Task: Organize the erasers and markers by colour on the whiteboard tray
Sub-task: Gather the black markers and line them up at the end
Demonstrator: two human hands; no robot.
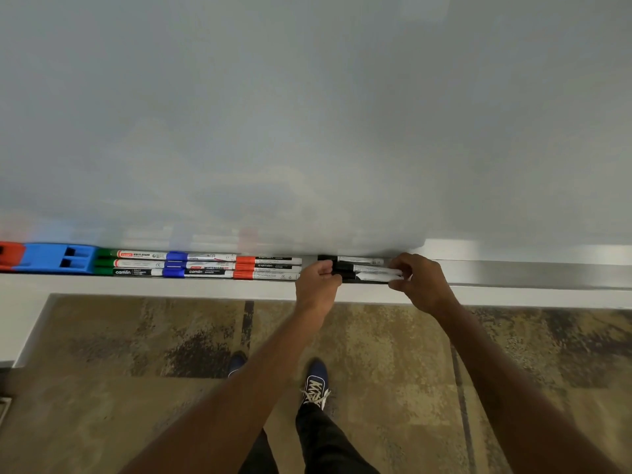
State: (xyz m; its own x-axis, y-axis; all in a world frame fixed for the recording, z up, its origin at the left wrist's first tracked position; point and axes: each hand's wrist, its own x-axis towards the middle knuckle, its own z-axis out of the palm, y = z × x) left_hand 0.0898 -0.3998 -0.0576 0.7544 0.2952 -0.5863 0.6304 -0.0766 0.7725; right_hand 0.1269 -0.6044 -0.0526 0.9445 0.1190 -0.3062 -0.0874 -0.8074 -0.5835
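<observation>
Black markers (367, 273) — pinched endwise between both hands' fingers (398, 268).

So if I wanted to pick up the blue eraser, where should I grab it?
Grab the blue eraser across its long sides, coming from above and the front, where the tray is open. It lies lengthwise, with the red eraser at its left end and green markers at its right, so the ends look too crowded to pinch. The whiteboard blocks the back.
</observation>
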